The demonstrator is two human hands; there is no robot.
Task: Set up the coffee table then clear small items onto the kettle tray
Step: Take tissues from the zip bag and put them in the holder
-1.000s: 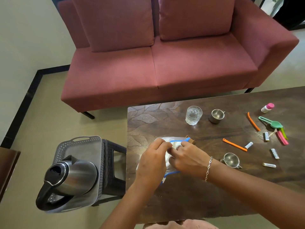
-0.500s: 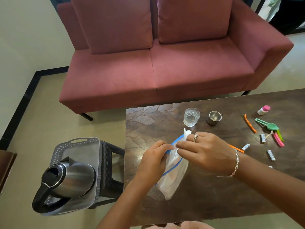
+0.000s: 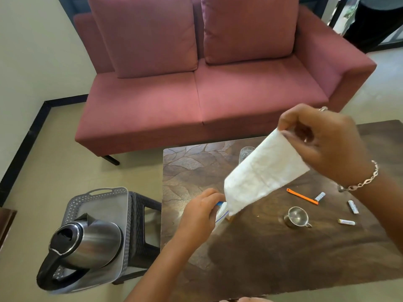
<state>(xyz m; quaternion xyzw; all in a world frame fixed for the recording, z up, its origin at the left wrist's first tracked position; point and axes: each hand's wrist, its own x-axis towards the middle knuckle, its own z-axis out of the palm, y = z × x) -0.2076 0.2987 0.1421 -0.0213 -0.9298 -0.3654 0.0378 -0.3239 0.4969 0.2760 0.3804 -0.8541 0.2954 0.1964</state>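
Drawing the cloth (image 3: 261, 173) out of the bag (image 3: 221, 211) should go best if the left hand (image 3: 198, 214), pinching the bag's mouth low over the table (image 3: 261, 258), holds firm while the right hand (image 3: 327, 144), pinching the cloth's top corner, lifts straight up. The cloth's lower end hangs at the bag's mouth, so a slow pull clear of the glass (image 3: 245, 152) behind and the cup (image 3: 297, 216) beside seems wise; the tray (image 3: 104, 205), kettle (image 3: 91, 243) on it, stands to the left
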